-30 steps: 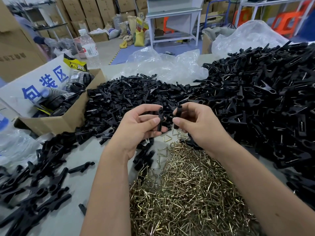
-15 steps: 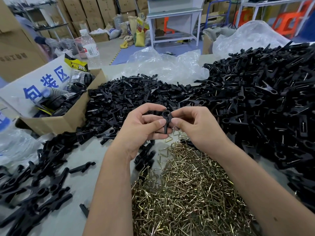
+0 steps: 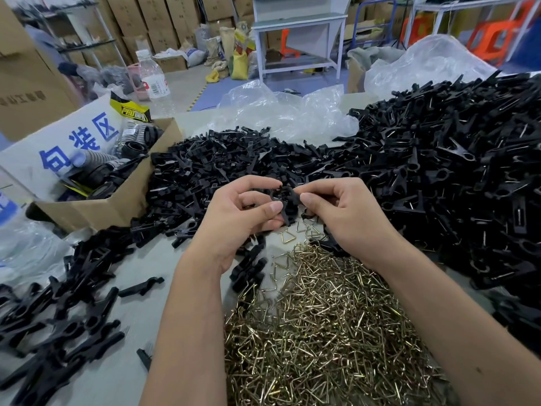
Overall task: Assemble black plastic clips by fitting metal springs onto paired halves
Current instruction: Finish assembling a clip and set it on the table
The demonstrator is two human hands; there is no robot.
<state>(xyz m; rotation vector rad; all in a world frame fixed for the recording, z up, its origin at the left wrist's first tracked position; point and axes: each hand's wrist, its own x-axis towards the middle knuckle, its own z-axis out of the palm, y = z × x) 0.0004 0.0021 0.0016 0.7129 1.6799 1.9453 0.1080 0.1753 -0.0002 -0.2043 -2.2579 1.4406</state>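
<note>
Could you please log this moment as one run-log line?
step: pairing halves | left hand: pinches clip halves | right hand: pinches same | spring: not fitted, springs piled below

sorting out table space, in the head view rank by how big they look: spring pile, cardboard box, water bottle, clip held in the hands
1. spring pile, though it lies nearest the camera
2. cardboard box
3. water bottle, farther off, so unsure
4. clip, pinched by left hand and right hand
</note>
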